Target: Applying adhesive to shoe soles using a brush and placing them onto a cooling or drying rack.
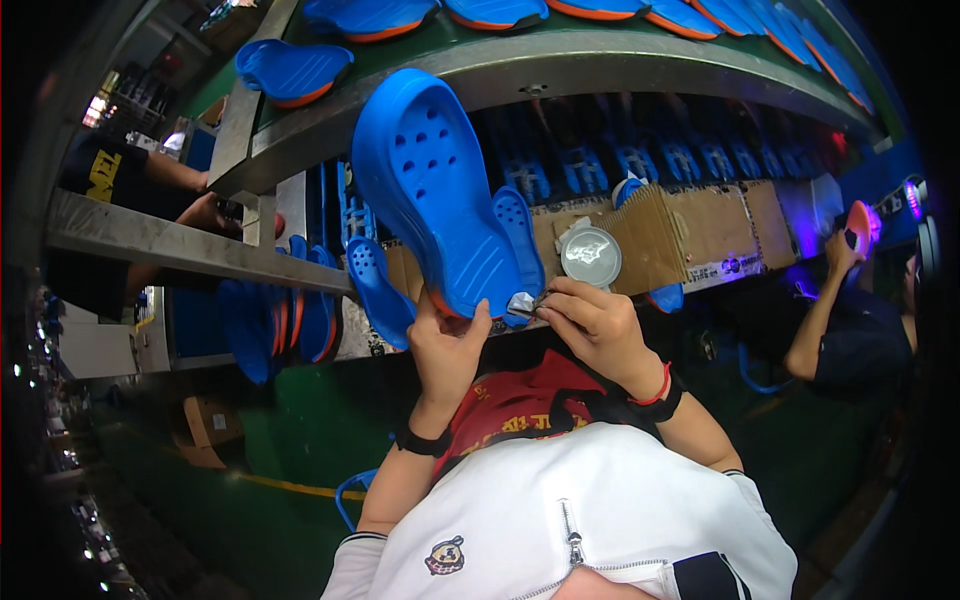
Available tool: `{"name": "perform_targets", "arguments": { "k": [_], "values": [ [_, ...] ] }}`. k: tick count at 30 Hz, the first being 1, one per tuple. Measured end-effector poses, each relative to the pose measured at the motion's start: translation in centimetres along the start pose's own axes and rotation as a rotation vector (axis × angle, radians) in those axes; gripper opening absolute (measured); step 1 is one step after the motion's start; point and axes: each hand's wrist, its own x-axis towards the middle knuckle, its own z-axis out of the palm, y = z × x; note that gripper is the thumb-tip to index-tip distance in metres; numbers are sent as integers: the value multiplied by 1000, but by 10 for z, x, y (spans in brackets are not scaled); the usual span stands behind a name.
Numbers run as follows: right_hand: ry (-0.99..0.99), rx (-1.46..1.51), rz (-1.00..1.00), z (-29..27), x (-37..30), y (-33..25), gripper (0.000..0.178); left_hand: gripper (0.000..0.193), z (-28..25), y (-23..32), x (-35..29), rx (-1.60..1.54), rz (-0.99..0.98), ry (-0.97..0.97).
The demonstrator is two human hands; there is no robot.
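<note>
We hold a large blue clog [415,150] in front of the near edge of the bench [352,343], its holed end tipped up and away, its ridged end toward us. Our left hand [447,345] grips that near end, thumb on the top face and fingers underneath. Our right hand [605,335] pinches a small silvery piece [521,303] against or just beside the clog's lower right edge; we cannot tell whether the two touch. The far end of the clog overlaps the metal edge [600,58] of the upper shelf in our view, so room looks tight there. On the left, a smaller blue clog [375,285] stands close, and a metal rail [185,245] runs in toward it; another clog [517,230] crowds the right side. Just beyond our right hand sits a round pale bowl [590,256], with cardboard [715,230] along the bench past it. The freest room lies low on either side, over the green floor [300,430]. A co-worker's arm [815,310] is well apart at far right.
</note>
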Motion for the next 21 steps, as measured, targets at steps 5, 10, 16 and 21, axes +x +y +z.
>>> {"name": "perform_targets", "arguments": {
  "k": [5,10,16,21],
  "values": [
    [-11,-92,-14,-1,-2,1,12,31,-1,-3,-3,15,0,9],
    [20,-162,0,-8,-1,-2,14,36,-1,-1,-1,122,15,4],
    [154,-104,97,-33,-1,-3,12,65,-12,25,32,-187,99,-73],
    [193,-112,162,-41,-11,2,10,56,-72,63,119,-153,116,98]
  ]
}}
